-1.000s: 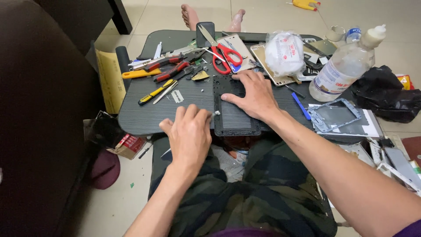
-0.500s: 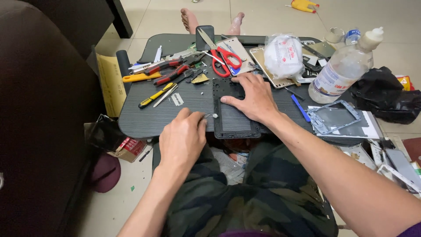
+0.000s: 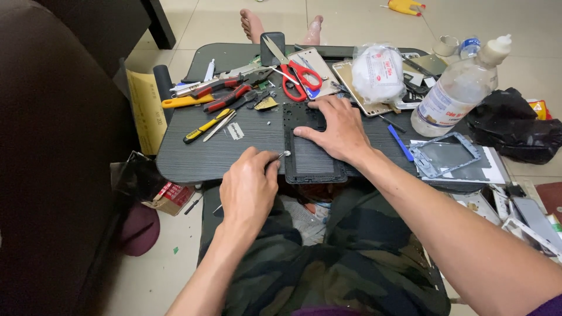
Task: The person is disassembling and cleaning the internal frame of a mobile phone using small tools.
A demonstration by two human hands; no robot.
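From the head camera I see first the packages: a clear plastic bottle (image 3: 456, 93) with a white and red label stands at the right back of the table, a white round plastic bag (image 3: 379, 73) with red print lies beside it to the left, and a small red and white carton (image 3: 171, 196) sits on the floor under the left edge of the table. A yellow sheet of sandpaper (image 3: 144, 110) leans at the left end. The surface is a low dark ribbed table (image 3: 193, 153) on a pale tiled floor, with red scissors (image 3: 297, 79), pliers with red handles (image 3: 219, 88) and a yellow screwdriver (image 3: 202, 127) at the back. The dark phone frame (image 3: 312, 158) lies flat at the front middle of the table. My right hand (image 3: 336, 130) is open and presses flat on the frame's upper part. My left hand (image 3: 249, 187) is closed, pinching a thin metal tool (image 3: 280, 157) whose tip meets the frame's left edge.
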